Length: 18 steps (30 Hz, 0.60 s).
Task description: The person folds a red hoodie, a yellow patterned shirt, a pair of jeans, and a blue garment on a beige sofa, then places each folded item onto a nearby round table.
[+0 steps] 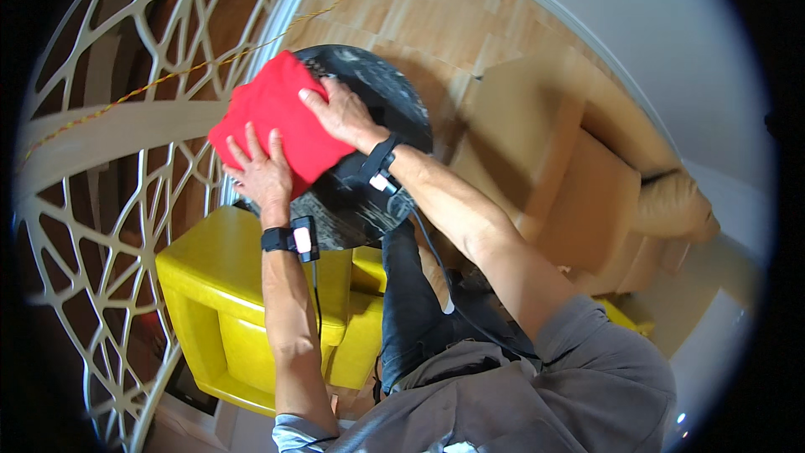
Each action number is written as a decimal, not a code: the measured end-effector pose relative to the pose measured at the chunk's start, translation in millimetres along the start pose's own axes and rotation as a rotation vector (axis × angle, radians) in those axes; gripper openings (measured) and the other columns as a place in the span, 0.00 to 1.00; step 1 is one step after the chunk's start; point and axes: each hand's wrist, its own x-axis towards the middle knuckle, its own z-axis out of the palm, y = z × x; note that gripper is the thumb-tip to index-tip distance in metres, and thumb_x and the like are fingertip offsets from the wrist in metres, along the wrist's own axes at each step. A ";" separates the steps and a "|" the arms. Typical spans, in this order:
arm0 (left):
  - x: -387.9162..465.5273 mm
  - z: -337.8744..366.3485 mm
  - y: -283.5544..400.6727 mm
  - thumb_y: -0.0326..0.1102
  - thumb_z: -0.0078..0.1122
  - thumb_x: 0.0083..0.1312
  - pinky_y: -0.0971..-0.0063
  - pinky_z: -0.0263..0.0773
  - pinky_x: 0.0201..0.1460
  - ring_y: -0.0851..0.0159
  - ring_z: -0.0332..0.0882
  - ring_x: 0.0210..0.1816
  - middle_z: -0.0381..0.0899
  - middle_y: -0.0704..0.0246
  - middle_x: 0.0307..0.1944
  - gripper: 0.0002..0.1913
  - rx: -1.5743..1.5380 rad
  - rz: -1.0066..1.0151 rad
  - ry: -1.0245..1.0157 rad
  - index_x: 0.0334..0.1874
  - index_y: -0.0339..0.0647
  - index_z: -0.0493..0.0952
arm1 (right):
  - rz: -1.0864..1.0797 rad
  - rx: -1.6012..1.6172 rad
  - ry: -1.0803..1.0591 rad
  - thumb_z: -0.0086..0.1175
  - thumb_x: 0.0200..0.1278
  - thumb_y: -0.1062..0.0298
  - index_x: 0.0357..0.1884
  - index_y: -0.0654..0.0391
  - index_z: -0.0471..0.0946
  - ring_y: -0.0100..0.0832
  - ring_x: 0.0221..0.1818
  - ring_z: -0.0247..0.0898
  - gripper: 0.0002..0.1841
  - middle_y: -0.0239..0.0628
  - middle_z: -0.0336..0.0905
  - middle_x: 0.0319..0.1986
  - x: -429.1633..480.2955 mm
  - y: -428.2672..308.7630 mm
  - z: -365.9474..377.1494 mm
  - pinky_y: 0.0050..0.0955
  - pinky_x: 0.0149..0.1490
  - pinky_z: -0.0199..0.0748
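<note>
A red cloth, apparently folded into a flat piece, lies on a round black marbled table top and reaches its left edge. My left hand rests on the near left part of the cloth with its fingers spread. On the cloth's right edge lies my right hand, thumb apart from the fingers; some of its fingertips are hard to make out. Neither hand visibly grips the fabric. Both wrists wear black straps with small devices, and cables run from them.
A yellow armchair stands close by the table at the lower left. To the right is a tan armchair, blurred. A white lattice partition rises at the left, with a yellow-and-red twisted cord across it. Wood-look flooring lies beyond.
</note>
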 end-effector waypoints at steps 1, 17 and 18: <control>-0.4 0.8 1.4 0.74 0.43 0.77 0.19 0.48 0.76 0.27 0.40 0.84 0.44 0.64 0.90 0.37 0.022 0.003 0.020 0.85 0.74 0.60 | -0.003 -0.020 -0.029 0.47 0.77 0.31 0.70 0.64 0.71 0.64 0.67 0.72 0.42 0.68 0.74 0.66 -10.0 9.9 -3.1 0.54 0.71 0.71; -350.1 66.6 187.5 0.35 0.58 0.78 0.52 0.67 0.77 0.38 0.72 0.73 0.73 0.44 0.73 0.21 -0.762 0.866 -0.580 0.69 0.31 0.76 | -0.224 -0.340 0.212 0.58 0.62 0.79 0.59 0.65 0.77 0.55 0.65 0.73 0.21 0.53 0.76 0.61 -342.5 235.0 -194.7 0.47 0.70 0.74; -376.6 69.7 191.3 0.34 0.56 0.79 0.51 0.67 0.77 0.37 0.73 0.71 0.75 0.42 0.70 0.22 -0.747 0.964 -0.535 0.71 0.31 0.73 | -0.296 -0.329 0.334 0.58 0.62 0.78 0.57 0.65 0.76 0.54 0.64 0.73 0.20 0.51 0.76 0.59 -367.4 245.8 -198.4 0.46 0.70 0.75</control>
